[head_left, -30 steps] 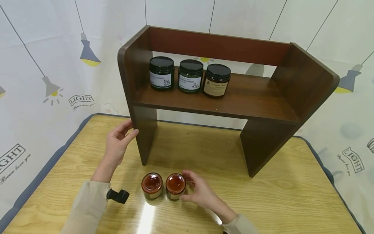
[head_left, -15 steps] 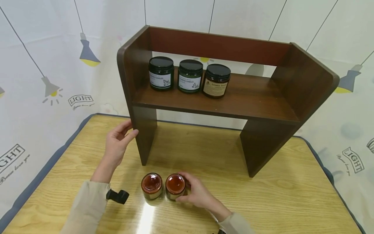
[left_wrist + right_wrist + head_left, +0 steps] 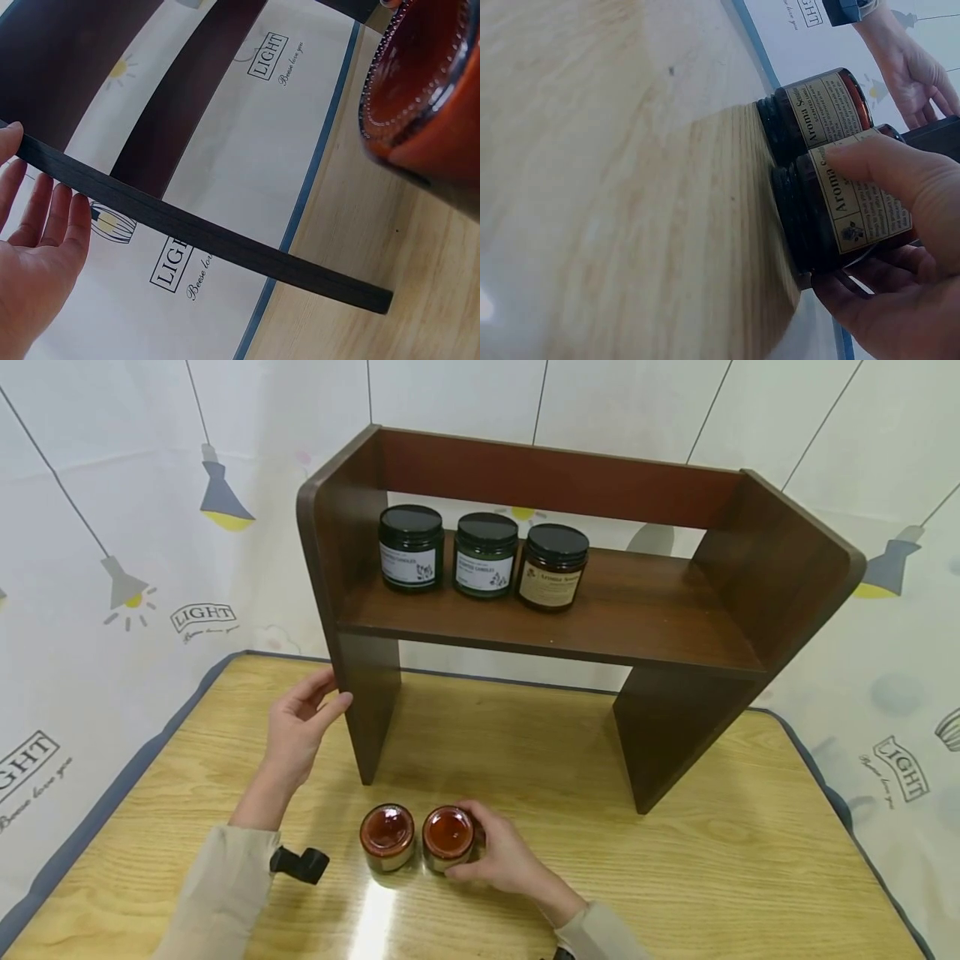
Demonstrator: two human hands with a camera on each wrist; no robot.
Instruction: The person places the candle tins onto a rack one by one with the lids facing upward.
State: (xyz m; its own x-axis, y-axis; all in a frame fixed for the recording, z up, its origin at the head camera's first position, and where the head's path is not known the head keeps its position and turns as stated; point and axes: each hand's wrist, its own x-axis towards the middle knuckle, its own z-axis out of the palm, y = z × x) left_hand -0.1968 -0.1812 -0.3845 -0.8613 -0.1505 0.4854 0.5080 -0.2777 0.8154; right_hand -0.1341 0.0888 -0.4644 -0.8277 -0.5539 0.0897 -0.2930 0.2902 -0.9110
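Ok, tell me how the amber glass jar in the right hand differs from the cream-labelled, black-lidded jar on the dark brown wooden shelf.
The amber glass jar is upside down, base up; the cream-labelled shelf jar stands upright, black lid up. The right hand grips the amber glass jar; no hand touches the cream-labelled shelf jar. Both have black lids and cream Aroma labels.

In the head view, a white backdrop [image 3: 450, 393] spread from nine o'clock over twelve to three. A grey-blue lamp with a yellow rim [image 3: 225, 497] was printed at ten, a grey lamp with a yellow bulb [image 3: 124, 581] just past nine, and another lamp [image 3: 892, 564] shortly before three. "LIGHT" lettering [image 3: 902, 770] stood past three. A blue border [image 3: 150, 752] edged the wood-grained table [image 3: 750, 860], which caught glare toward seven.
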